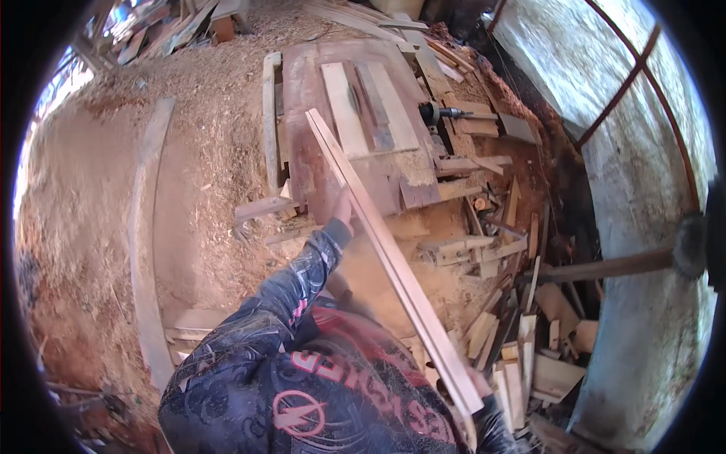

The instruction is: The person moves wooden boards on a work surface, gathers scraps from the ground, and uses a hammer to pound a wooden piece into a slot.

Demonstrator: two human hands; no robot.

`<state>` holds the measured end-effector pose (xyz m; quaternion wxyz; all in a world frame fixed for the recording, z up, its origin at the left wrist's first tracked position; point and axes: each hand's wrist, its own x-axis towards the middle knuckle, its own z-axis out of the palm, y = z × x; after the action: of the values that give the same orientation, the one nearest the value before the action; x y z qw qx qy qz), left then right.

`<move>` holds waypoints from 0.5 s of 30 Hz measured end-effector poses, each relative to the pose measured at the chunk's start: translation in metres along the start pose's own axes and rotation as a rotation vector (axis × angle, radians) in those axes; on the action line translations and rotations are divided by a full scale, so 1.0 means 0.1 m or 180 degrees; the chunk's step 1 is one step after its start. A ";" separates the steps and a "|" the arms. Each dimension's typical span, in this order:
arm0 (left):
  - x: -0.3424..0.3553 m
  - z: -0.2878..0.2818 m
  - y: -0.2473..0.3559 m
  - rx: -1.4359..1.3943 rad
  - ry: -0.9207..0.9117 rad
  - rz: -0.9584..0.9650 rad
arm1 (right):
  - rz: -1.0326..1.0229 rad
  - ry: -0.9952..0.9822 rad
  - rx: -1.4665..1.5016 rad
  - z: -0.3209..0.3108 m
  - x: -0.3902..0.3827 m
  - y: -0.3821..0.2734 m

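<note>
A long, pale wooden batten (pixel 398 276) with a lengthwise groove or seam slants across the view, from above the workbench to beside my body. My left hand (pixel 344 208) holds it from the left side, partway along its length; its fingers are mostly hidden behind the wood. Close to the near end, my right hand (pixel 479 384) grips the batten's right side, and only part of this hand shows. The batten's far end hangs over the reddish-brown workbench top (pixel 305 79). Two pale boards, a left one (pixel 342 106) and a right one (pixel 391 106), lie there with a darker strip between them.
A black power tool with a metal nose (pixel 439 113) rests at the bench's right edge. Wood offcuts (pixel 484 250) are heaped to the right, down to my right side. A long plank (pixel 147 227) lies on the sawdust-strewn ground at left. A pale sheet wall (pixel 628 174) stands right.
</note>
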<state>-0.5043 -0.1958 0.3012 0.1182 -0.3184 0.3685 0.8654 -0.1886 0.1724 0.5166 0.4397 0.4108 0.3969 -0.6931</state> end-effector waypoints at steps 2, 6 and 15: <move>0.03 -0.06 0.03 0.0104 0.0487 -0.0413 | -0.0284 -0.0712 -0.0177 -0.02 -0.02 0.04; -0.04 -0.20 0.05 0.0221 0.0709 -0.0415 | -0.0411 0.0264 0.0012 0.00 0.13 0.02; -0.10 -0.26 -0.02 0.0439 0.0643 -0.0562 | -0.0215 -0.0302 0.0186 -0.68 0.74 0.45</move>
<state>-0.4835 -0.2129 0.2929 0.1778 -0.4262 0.4077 0.7878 -0.1522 0.1999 0.4169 0.4222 0.3765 0.3689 -0.7375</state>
